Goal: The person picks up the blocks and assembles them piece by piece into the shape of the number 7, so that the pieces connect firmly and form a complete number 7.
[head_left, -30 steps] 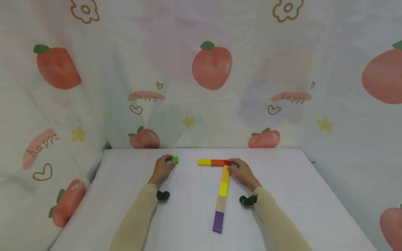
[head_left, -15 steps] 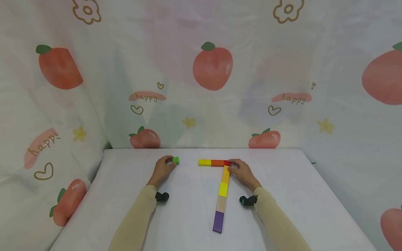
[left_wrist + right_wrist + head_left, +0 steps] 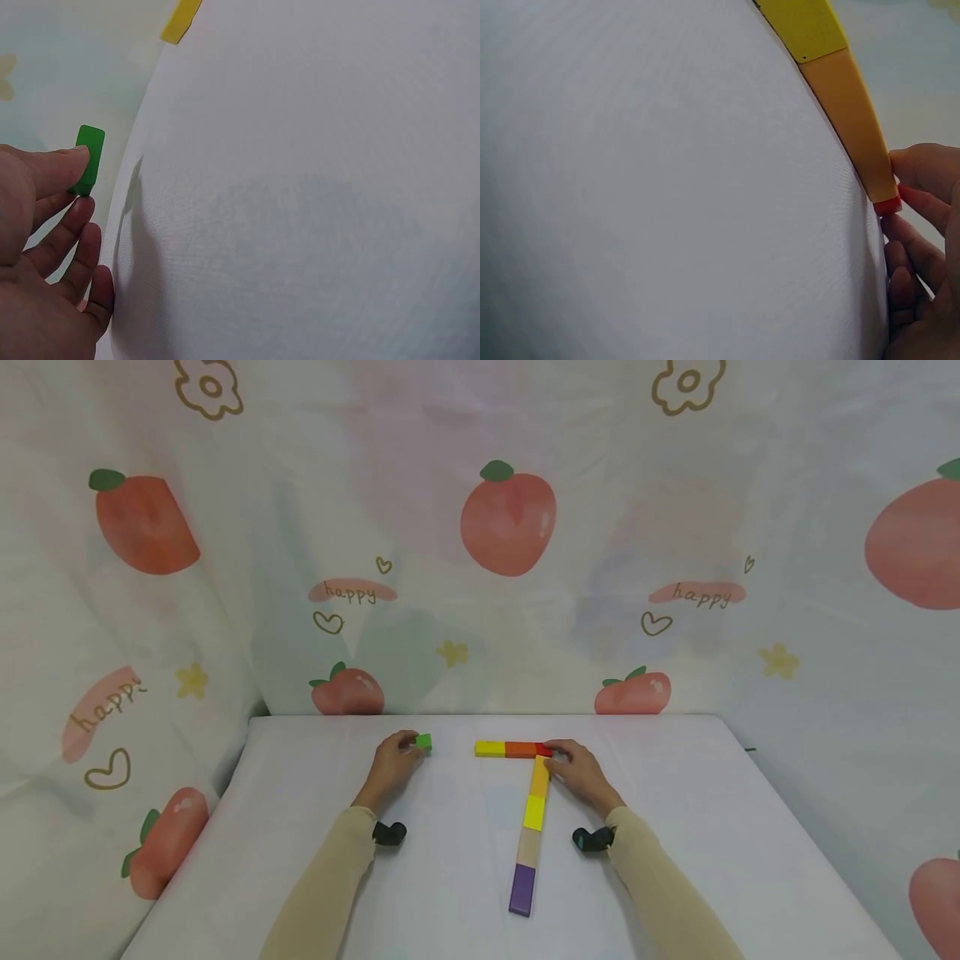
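Note:
My left hand [image 3: 392, 766] pinches a small green block [image 3: 423, 742] between thumb and fingers, near the far edge of the white table. In the left wrist view the thumb lies across the face of the green block [image 3: 91, 154], its other fingers loosely bent. My right hand [image 3: 583, 774] has bent fingers around the exposed end of a red block [image 3: 542, 749]; its thumb touches the side of a light orange block [image 3: 539, 775]. The red block ends a short row with a dark orange block [image 3: 520, 749] and a yellow block [image 3: 490, 749].
From the red end, a column runs toward the person: the light orange block, a yellow block [image 3: 533, 812], a plain wood block [image 3: 527, 848] and a purple block [image 3: 522, 890]. Behind the white table [image 3: 675, 860] hangs a fruit-printed curtain [image 3: 420, 510].
My left hand has shifted slightly to the right with the green block, which has turned a little. The right hand and the rows of blocks stay in place.

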Motion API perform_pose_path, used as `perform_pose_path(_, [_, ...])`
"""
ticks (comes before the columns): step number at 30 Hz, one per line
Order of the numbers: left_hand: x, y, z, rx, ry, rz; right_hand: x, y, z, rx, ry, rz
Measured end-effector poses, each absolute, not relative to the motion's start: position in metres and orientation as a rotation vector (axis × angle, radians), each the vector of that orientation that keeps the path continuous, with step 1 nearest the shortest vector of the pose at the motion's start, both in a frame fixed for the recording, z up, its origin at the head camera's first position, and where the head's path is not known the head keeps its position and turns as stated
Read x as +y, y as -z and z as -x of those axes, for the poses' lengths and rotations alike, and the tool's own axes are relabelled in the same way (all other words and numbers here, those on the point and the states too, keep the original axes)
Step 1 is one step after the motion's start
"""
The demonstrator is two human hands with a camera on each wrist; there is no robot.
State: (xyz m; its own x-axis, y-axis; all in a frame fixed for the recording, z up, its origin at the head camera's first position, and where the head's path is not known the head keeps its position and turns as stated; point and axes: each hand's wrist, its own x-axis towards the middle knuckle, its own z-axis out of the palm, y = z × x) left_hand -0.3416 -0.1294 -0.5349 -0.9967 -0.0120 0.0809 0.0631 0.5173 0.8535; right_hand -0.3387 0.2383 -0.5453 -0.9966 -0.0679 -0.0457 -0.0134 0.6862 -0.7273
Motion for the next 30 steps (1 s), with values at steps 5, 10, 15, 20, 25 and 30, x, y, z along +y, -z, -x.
perform_pose_path(5, [-0.126,0.533,0.34,-2.657,1.52,0.064,0.238,0.545,0.338,2.825,1.22,0.09])
perform_pose_path(10, [-0.122,0.532,0.339,-2.65,1.515,0.075,0.238,0.545,0.338,2.826,1.216,0.068])
perform_pose_path(15, [-0.118,0.531,0.339,-2.646,1.524,0.082,0.237,0.546,0.338,2.826,1.215,0.059])
perform_pose_path(20, [-0.112,0.532,0.341,-2.643,1.517,0.108,0.238,0.546,0.339,2.823,1.215,0.05])
perform_pose_path(25, [-0.105,0.533,0.343,-2.641,1.519,0.127,0.239,0.546,0.339,2.817,1.219,0.035])
perform_pose_path(30, [-0.097,0.532,0.342,-2.671,1.506,0.109,0.238,0.546,0.339,2.817,1.212,0.035])
